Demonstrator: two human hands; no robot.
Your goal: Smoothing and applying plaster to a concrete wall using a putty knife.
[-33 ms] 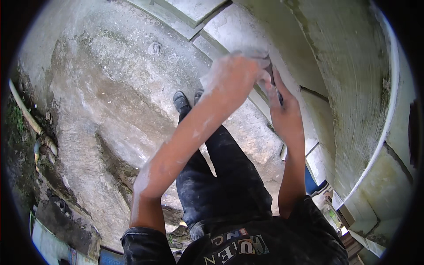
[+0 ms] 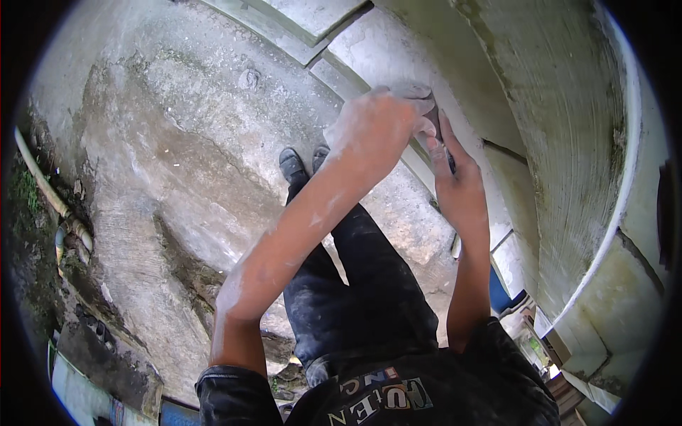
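Observation:
Both arms reach forward to a dusty ledge beside the wall. My left hand [image 2: 380,126], coated in pale powder, is closed, its grey-dusted fingers curled over the far end of a dark flat hand tool [image 2: 435,119]. My right hand [image 2: 460,174] grips the nearer end of that tool, with the thumb and a stretched finger along it. The two hands meet at the tool. Fingers cover most of it, so its exact kind cannot be made out. Whether its far edge touches the ledge [image 2: 376,42] is hidden.
A pale panelled wall [image 2: 568,142] rises close on the right. My shoes [image 2: 291,165] stand on rough, uneven concrete [image 2: 206,142]. A pipe [image 2: 42,177] runs along the far left edge, near a broken slab [image 2: 106,362]. Something blue [image 2: 501,291] lies behind my right forearm.
My left hand and its fingers shift very slightly at the tool and look sharper now. The right hand stays nearly in place.

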